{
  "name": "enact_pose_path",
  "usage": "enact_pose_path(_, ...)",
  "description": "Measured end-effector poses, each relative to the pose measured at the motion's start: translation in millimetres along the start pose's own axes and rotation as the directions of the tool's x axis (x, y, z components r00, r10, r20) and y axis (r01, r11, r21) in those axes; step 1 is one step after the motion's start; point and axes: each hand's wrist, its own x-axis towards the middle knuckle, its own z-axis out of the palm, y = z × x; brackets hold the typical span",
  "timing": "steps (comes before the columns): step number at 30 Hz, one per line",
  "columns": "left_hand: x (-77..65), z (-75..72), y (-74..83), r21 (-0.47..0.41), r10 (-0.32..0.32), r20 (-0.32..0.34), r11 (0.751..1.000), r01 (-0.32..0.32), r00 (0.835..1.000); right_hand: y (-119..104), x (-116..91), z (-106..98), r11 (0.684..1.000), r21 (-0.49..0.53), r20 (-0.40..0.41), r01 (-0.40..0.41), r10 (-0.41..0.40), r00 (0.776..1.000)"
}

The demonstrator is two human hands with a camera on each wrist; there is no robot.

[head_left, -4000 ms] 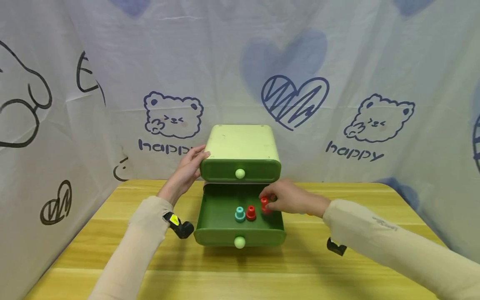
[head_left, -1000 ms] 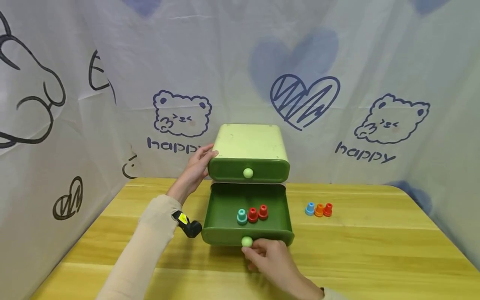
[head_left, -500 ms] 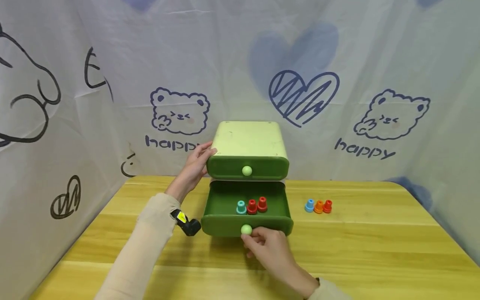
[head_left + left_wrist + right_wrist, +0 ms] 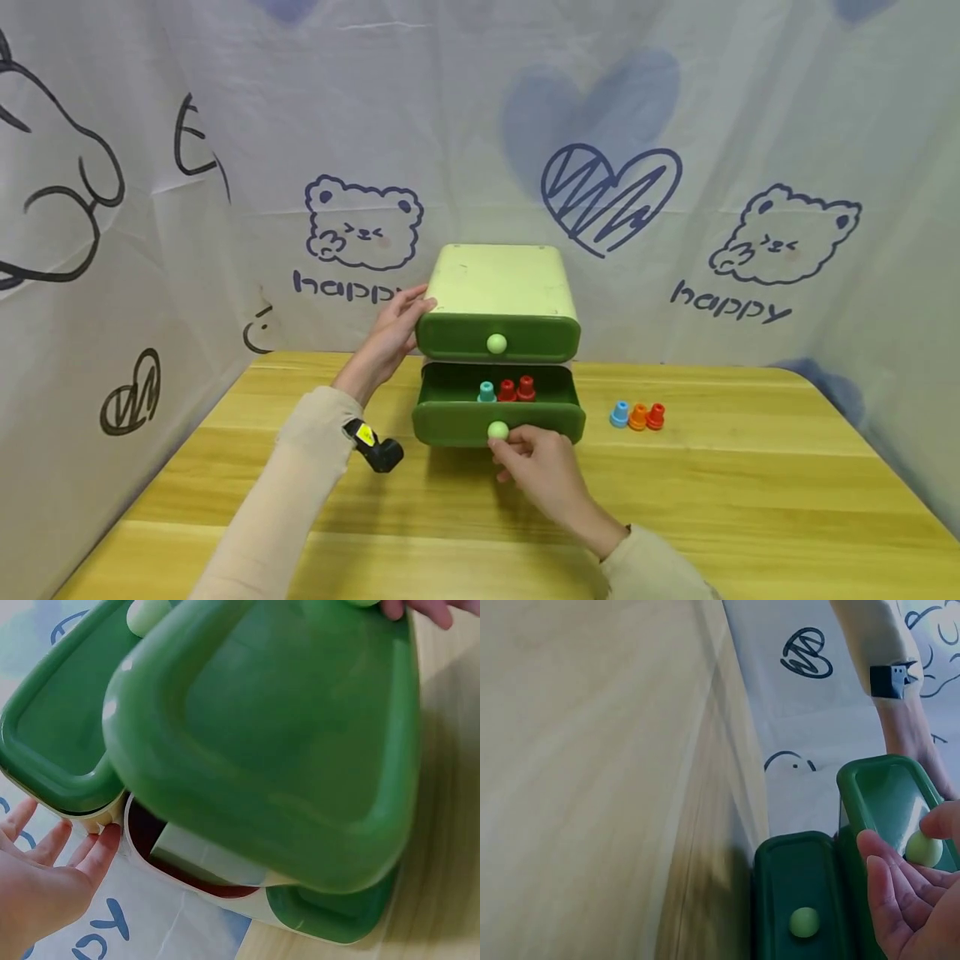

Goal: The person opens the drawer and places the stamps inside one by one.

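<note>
Right hand on the job here, thumb and fingers pinching the pale knob of the middle drawer, which juts partway out from the cabinet! Left hand rests on the cabinet's left side, fingers extended against it, steadily placed near the top. Peeking over that drawer's front, within the cabinet's width: a teal peg and, just beside it, two red pegs, bases hidden. And out on the table, right of the cabinet, blue, orange and red pegs line up!
</note>
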Motion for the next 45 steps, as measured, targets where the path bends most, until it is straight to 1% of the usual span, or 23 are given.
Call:
enact_pose_path(2,0.0,0.7,0.1,0.001,-0.002,-0.003,1.000,0.002,1.000,0.2,3.9,0.4,1.000,0.001,0.000,-0.010,0.010,1.000)
enact_pose_path(5,0.3,1.5,-0.1,0.004,-0.007,-0.006,1.000,0.007,1.000,-0.4,9.9,1.2,1.000,-0.009,-0.009,0.001,-0.001,1.000)
enact_pose_path(9,1.0,1.0,-0.1,0.008,-0.004,-0.008,1.000,0.004,1.000,-1.0,17.5,2.0,1.000,0.004,-0.027,0.007,-0.006,1.000)
enact_pose_path(23,-1.0,-1.0,1.4,0.017,-0.012,-0.001,1.000,0.012,1.000,3.1,34.0,5.0,1.000,0.013,-0.037,-0.027,0.027,0.999)
enact_pose_path(28,-0.3,-2.3,-0.8,0.024,-0.017,-0.006,1.000,0.017,1.000,3.8,38.4,3.9,0.999,0.010,-0.021,-0.038,0.038,0.999)
enact_pose_path(34,0.8,-2.3,-2.4,0.012,-0.013,-0.003,1.000,0.013,1.000,5.8,44.1,3.3,0.999,0.004,-0.027,-0.044,0.044,0.999)
enact_pose_path(38,1.4,-1.9,-1.4,0.008,-0.003,0.001,1.000,0.003,1.000,5.7,47.5,2.6,0.999,-0.010,-0.029,-0.042,0.041,0.999)
enact_pose_path(45,2.2,-1.5,-0.3,0.013,-0.010,-0.010,1.000,0.010,1.000,7.9,51.3,1.4,1.000,-0.020,-0.022,-0.014,0.014,1.000)
